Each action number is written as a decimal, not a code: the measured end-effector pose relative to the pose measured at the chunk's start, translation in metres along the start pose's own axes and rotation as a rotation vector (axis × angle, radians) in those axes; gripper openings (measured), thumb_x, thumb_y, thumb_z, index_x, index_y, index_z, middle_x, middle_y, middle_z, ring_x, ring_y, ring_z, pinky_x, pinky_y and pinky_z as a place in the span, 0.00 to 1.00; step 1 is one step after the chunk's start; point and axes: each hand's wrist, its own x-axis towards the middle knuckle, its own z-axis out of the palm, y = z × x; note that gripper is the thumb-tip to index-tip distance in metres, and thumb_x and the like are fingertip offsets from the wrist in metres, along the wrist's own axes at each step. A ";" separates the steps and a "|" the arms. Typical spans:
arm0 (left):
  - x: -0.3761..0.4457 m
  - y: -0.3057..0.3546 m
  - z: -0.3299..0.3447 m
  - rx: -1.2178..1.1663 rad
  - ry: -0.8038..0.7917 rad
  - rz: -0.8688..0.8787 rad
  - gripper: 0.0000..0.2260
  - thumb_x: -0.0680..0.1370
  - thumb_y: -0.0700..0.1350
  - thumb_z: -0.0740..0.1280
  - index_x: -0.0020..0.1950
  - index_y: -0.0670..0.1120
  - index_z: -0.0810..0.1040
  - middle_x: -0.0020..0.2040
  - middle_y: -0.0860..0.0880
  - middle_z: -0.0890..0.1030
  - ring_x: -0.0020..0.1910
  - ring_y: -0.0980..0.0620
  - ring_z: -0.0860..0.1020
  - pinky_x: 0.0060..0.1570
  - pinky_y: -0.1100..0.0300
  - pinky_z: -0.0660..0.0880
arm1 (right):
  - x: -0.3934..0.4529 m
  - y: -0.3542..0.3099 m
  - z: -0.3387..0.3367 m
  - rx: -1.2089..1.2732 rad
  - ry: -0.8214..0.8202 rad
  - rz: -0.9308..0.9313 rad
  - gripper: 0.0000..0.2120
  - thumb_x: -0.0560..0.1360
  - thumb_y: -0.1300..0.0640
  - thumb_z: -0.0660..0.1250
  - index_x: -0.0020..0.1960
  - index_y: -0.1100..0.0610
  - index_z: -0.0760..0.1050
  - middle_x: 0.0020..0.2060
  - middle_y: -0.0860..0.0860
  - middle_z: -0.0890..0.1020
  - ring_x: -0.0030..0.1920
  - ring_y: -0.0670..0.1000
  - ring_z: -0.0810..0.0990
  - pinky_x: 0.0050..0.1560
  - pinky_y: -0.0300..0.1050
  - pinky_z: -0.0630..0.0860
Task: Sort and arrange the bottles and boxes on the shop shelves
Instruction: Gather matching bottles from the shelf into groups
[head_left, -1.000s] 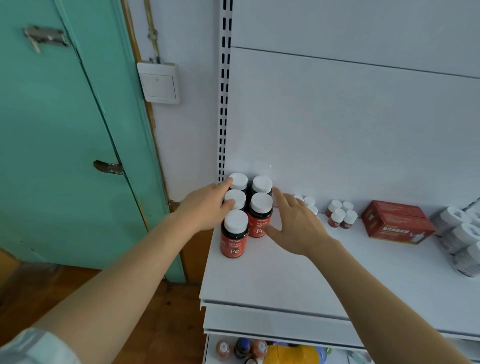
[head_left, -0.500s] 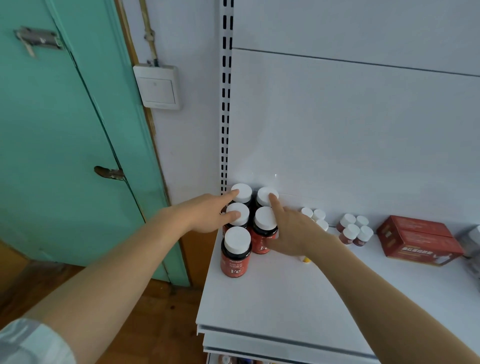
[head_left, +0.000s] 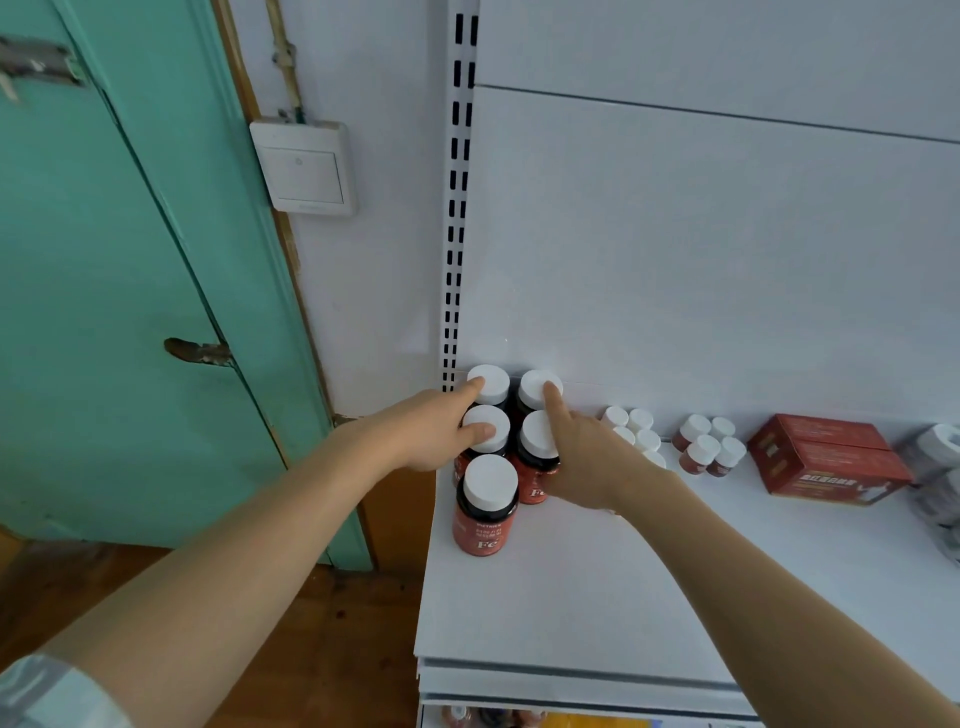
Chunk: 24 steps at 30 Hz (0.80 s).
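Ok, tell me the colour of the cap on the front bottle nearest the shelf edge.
White. The front bottle's cap shows clearly in the head view.

Matt white metal shelf (head_left: 597, 597), glossy dark bottles (head_left: 485, 512) with smooth white plastic caps, red cardboard boxes (head_left: 826, 460)

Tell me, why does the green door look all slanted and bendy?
Head view: the wide-angle lens bends the edges, so the green door and slotted shelf post lean; the light is soft and even, and the red bottles look sharp, without glare.
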 end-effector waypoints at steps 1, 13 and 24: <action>-0.001 -0.001 0.000 -0.010 -0.007 0.006 0.32 0.81 0.61 0.57 0.80 0.57 0.44 0.71 0.43 0.72 0.62 0.45 0.76 0.62 0.49 0.73 | -0.001 0.000 -0.001 0.020 -0.005 0.002 0.50 0.70 0.46 0.70 0.77 0.51 0.38 0.55 0.53 0.77 0.50 0.57 0.79 0.50 0.55 0.77; 0.001 0.000 0.001 -0.042 0.016 0.021 0.34 0.80 0.61 0.60 0.80 0.57 0.45 0.70 0.44 0.72 0.62 0.46 0.75 0.61 0.51 0.73 | -0.003 -0.001 -0.001 0.048 0.002 0.007 0.49 0.71 0.45 0.70 0.77 0.52 0.40 0.54 0.54 0.78 0.48 0.57 0.79 0.49 0.56 0.77; -0.055 0.015 0.025 0.280 0.479 0.175 0.33 0.75 0.73 0.49 0.71 0.53 0.61 0.65 0.51 0.71 0.51 0.49 0.78 0.45 0.52 0.78 | -0.046 -0.012 -0.009 -0.176 0.363 -0.090 0.34 0.72 0.43 0.69 0.73 0.49 0.61 0.65 0.53 0.70 0.59 0.58 0.72 0.51 0.52 0.75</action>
